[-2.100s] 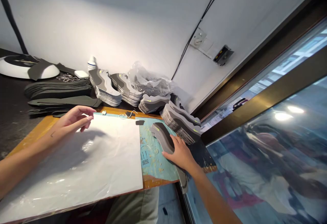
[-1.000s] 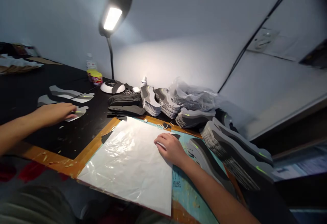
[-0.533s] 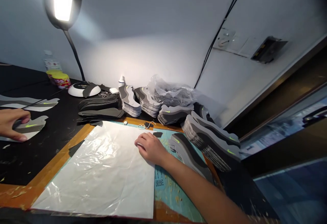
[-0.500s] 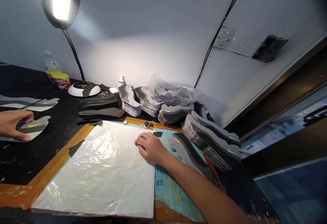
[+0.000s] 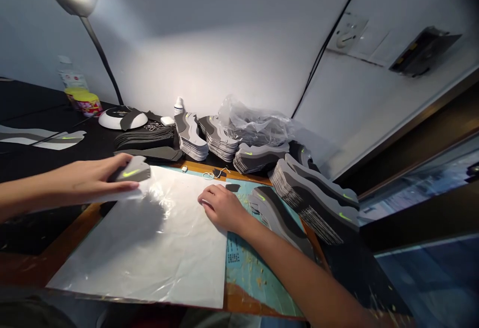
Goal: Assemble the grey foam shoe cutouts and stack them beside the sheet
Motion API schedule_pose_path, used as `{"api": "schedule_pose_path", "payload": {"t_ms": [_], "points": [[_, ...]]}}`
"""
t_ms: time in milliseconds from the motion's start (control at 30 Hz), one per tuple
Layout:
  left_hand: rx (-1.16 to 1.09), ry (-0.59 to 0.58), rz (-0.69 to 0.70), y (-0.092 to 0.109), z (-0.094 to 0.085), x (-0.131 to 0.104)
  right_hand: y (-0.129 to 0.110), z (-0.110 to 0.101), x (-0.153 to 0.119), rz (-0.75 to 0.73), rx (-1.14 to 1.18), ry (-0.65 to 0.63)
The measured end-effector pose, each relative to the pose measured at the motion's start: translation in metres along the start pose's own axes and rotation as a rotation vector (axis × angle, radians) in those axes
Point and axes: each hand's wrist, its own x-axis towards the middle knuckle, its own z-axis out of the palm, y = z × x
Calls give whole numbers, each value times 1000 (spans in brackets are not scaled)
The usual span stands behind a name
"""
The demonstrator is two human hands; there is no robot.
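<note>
My left hand is closed on a curved grey shoe-upper piece with a bright yellow-green swoosh, thumb above and fingers along its lower side. Hand and piece hover over the left part of a glossy white sheet, casting a shadow on it. On the sheet's right edge rests my right hand, its fingers curled in towards the thumb; what lies inside them, if anything, is hidden. Right of it, a few similar shoe-upper pieces lie on a worn teal mat.
Stacks of cut pieces line the back, with a crumpled clear plastic bag behind. A taller stack stands at right. A lit lamp, black pieces and a yellow-lidded tub are at back left. Another piece lies far left.
My left hand has carried the shoe-upper piece from the black table at left to over the white sheet. My right hand stays in place. The view has shifted slightly.
</note>
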Motion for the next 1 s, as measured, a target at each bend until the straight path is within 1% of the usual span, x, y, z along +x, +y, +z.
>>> {"api": "schedule_pose_path", "payload": {"t_ms": [33, 67, 133, 167, 200, 267, 333, 367, 433, 500, 533, 600, 667, 733, 800, 900, 933, 1000], "points": [[9, -74, 54, 12, 9, -4, 0, 0, 0, 35, 60, 28], [22, -103, 120, 23, 20, -7, 1, 0, 0, 76, 122, 69], [35, -101, 247, 41, 44, -13, 2, 0, 0, 146, 213, 162], [12, -119, 314, 50, 56, -15, 3, 0, 1, 167, 235, 199], [-23, -118, 373, 59, 67, -16, 4, 0, 1, 181, 240, 223], [-68, -67, 466, 77, 85, -15, 5, -2, 2, 201, 223, 240], [-57, 0, 516, 94, 99, -10, 4, -5, 2, 217, 189, 277], [-39, 15, 524, 102, 103, -7, 2, -7, 2, 216, 173, 315], [-2, 7, 528, 115, 110, -1, -1, -9, 2, 204, 151, 415], [13, -7, 542, 123, 114, 4, -4, -10, 1, 186, 133, 460], [11, -6, 555, 125, 115, 5, -6, -10, 1, 176, 126, 447], [-14, -3, 576, 125, 118, 7, -7, -8, 1, 161, 136, 374], [-72, -13, 582, 121, 118, 8, -7, -5, 1, 149, 188, 301], [-175, -38, 567, 115, 117, 9, -6, -2, 2, 142, 235, 256], [-334, -89, 528, 108, 115, 12, -5, 1, 2, 134, 224, 211], [-605, -183, 411, 95, 108, 21, -5, 4, 1, 128, 139, 118], [-659, -200, 382, 91, 106, 25, -5, 4, 1, 121, 114, 91], [-677, -197, 365, 81, 101, 33, -5, 4, 0, 98, 94, 52]]}}
